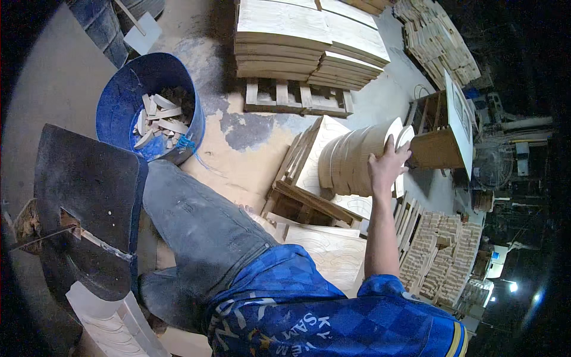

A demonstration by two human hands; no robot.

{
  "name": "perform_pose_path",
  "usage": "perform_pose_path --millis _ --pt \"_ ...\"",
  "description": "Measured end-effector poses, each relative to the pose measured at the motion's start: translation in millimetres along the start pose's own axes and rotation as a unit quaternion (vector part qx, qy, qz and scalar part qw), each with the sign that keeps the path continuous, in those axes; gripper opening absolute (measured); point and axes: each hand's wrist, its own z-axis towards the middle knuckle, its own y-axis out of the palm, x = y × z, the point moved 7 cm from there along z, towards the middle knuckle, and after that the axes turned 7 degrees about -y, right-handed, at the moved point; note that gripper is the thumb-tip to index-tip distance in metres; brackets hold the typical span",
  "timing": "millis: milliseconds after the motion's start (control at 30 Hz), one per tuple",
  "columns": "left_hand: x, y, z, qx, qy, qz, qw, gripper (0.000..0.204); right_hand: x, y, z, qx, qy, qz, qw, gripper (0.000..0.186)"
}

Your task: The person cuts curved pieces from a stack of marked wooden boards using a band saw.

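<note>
Touching curved wooden panels (351,156), right grip (389,163) spread, apparently loose.

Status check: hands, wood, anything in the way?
Right hand on the wood stack, firmness of hold unclear. Left hand out of view. Blue bin well left of the stack, not in the way.

My lone feed looks down from the head — blue shirt (333,312) close at six o'clock, stacked boards (285,24) farther at twelve.

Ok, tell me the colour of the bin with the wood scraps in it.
The bin is blue; it shows best in the head view.
</note>
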Motion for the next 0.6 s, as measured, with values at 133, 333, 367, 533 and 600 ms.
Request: perform_pose_path --millis 133,333,367,533,600 --pt "-1.7 0.3 -4.2 0.029 0.042 0.021 0.998 0.079 26.0 39.3 3.6 -0.056 0.001 0.074 0.996 0.082" --pt "33.6 10.8 -19.7 -0.02 -0.113 0.055 0.992 0.088 24.0 51.6 15.2 -0.074 -0.063 0.101 0.99 0.086" --pt "38.1 16.2 -23.7 -0.014 -0.169 0.013 0.985 0.084 5.1 45.0 16.6 -0.057 -0.064 0.069 0.994 0.082" --pt "62.6 60.5 -20.7 0.013 -0.339 -0.309 0.889 0.061 -230.2 -13.2 -16.3 -0.029 -0.35 0.491 0.798 0.062" --pt "70.3 77.6 -14.3 -0.013 -0.367 -0.321 0.873 0.058 -334.8 -50.4 -69.1 -0.128 -0.446 0.579 0.671 0.061"
